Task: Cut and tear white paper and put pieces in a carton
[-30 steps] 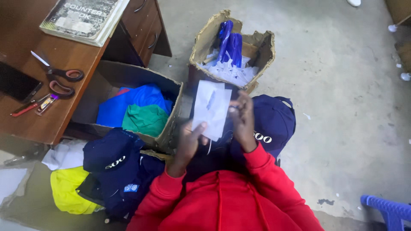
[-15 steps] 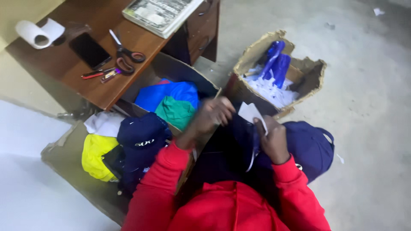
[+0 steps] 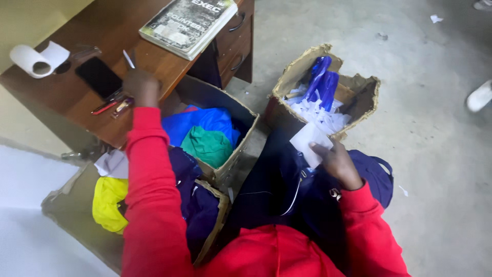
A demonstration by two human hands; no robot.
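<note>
My left hand [image 3: 141,86] has left the dark garment [image 3: 277,190] on my lap and now sits at upper left of the frame on the wooden desk [image 3: 77,97], over the spot where the scissors lay beside the black phone [image 3: 98,77]; a pale blade tip seems to poke up above my knuckles, so I think the fingers are closing on the scissors, though the handles are hidden and I cannot tell for sure. My right hand [image 3: 335,161] has stayed at centre right, pinching the white paper tag [image 3: 309,141] against the garment, just below the torn cardboard box [image 3: 287,87] of paper scraps. So cutting looks to be the step coming up.
</note>
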